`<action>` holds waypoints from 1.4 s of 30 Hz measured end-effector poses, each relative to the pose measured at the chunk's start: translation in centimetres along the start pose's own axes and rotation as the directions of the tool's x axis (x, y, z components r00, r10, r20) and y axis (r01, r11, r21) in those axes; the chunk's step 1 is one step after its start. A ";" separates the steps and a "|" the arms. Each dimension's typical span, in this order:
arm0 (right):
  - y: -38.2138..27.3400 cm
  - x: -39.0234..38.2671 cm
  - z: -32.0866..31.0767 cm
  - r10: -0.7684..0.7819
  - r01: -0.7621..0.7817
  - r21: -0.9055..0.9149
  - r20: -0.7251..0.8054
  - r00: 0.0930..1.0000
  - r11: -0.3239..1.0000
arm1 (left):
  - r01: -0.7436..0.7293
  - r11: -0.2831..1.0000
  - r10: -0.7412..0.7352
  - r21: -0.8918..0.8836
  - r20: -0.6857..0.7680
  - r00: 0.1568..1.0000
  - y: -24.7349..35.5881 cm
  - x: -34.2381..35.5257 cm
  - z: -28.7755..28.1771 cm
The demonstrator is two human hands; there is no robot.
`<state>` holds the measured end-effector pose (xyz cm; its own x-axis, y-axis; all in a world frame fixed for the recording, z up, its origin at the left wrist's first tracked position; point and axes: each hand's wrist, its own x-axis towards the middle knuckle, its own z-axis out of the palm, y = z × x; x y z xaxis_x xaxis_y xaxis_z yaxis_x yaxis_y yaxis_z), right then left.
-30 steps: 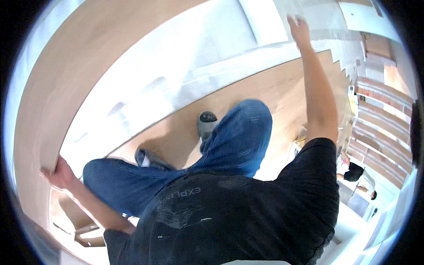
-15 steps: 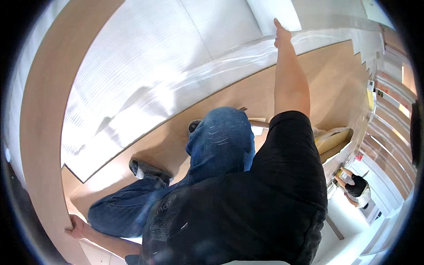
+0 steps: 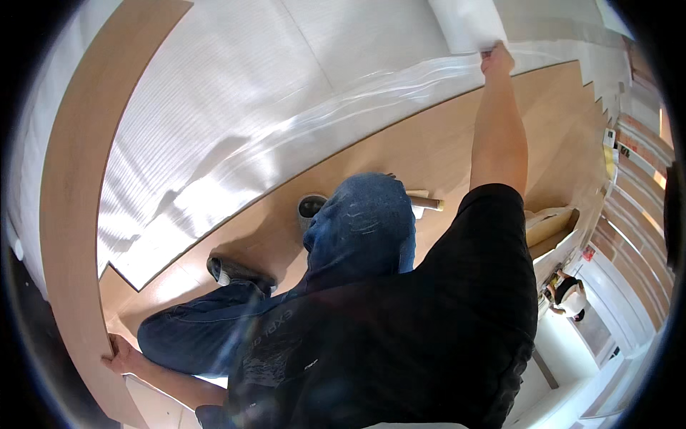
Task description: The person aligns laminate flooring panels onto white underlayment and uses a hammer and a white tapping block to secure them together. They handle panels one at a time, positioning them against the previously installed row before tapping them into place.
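My left hand (image 3: 121,355) is closed around the edge of a long light-brown floor plank (image 3: 75,179), near its lower end. The plank stretches up along the left side and looks bowed in this view. At the top right, my right hand (image 3: 498,58) is closed on the near end of a white roll (image 3: 468,25) of sheet underlay. Ribbed white underlay (image 3: 236,93) covers the floor ahead, with a clear plastic strip (image 3: 400,82) along its near side. Laid brown flooring (image 3: 443,150) begins at the underlay's near edge, under my bent legs.
Beside my knee lies a tool with a brown handle (image 3: 429,203), its other end hidden. An opened cardboard box (image 3: 550,232) is to the right. Farther off, another person (image 3: 569,293) bends low. Stepped plank ends (image 3: 593,93) show at the far right.
My right hand has moved right, from pointing fingers to a closed grip at the roll's end. The roll has shifted right too. My left hand keeps hold of the plank.
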<state>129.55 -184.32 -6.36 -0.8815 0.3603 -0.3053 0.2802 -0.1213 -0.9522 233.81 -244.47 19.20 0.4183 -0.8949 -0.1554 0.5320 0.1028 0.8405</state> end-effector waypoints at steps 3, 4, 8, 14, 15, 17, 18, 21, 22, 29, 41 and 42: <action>-0.5 -2.0 -0.6 -0.010 0.010 0.009 -0.010 1.000 1.000 | 0.023 1.000 -0.023 0.018 0.028 0.999 -0.1 0.4 0.3; 0.1 -3.2 -0.8 0.016 -0.017 -0.050 -0.023 1.000 0.999 | 0.031 0.999 -0.031 0.028 0.022 0.999 -0.2 0.6 0.2; 4.9 -6.3 -0.3 0.153 -0.140 -0.312 0.017 0.988 0.940 | 0.149 0.989 -0.150 0.014 0.161 0.976 0.8 1.8 -1.5; 3.5 5.4 -1.5 -0.007 0.352 -0.814 0.393 0.920 0.462 | 0.110 0.994 -0.112 0.027 0.078 0.991 1.1 3.2 -3.7; 1.5 7.9 -2.5 -0.143 0.569 -0.789 0.606 0.782 -0.231 | 0.146 0.989 -0.145 -0.011 0.083 0.986 1.1 3.0 -3.9; -2.2 10.7 -3.8 -0.293 0.493 -0.735 0.654 0.698 -0.465 | 0.141 0.990 -0.142 0.022 0.072 0.987 1.1 2.2 -3.9; -3.3 10.8 -3.6 -0.371 0.414 -0.866 0.496 0.785 -0.281 | 0.066 0.992 -0.068 0.104 0.014 0.998 0.9 1.5 -3.7; -5.3 5.2 -0.6 -0.370 0.339 -0.720 0.122 0.921 0.606 | 0.002 0.989 0.002 0.149 -0.025 1.000 0.3 -0.9 -2.3; -5.4 1.6 1.4 -0.296 0.263 -0.585 0.041 0.954 0.767 | -0.007 0.998 0.002 0.054 0.091 0.996 -0.1 -1.7 -1.5; -7.8 -31.8 22.1 -0.474 0.907 -0.102 0.826 0.306 0.408 | -0.089 0.994 0.080 0.065 0.133 0.988 -5.4 -5.9 5.8; 2.6 -82.0 36.0 0.196 0.964 0.262 0.948 -0.249 -0.040 | 0.538 0.843 -0.491 0.029 0.453 0.744 -16.8 -7.7 5.2; 4.9 -80.9 34.8 0.163 0.949 0.316 0.935 -0.313 0.013 | 0.666 0.745 -0.579 0.034 0.527 0.621 -16.7 -7.1 2.8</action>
<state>189.00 -246.22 13.84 -0.0335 -0.9980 -0.0543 -0.9525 0.0483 -0.3005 219.94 -241.06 7.70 -0.4365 -0.8447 -0.3098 0.6498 -0.5341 0.5408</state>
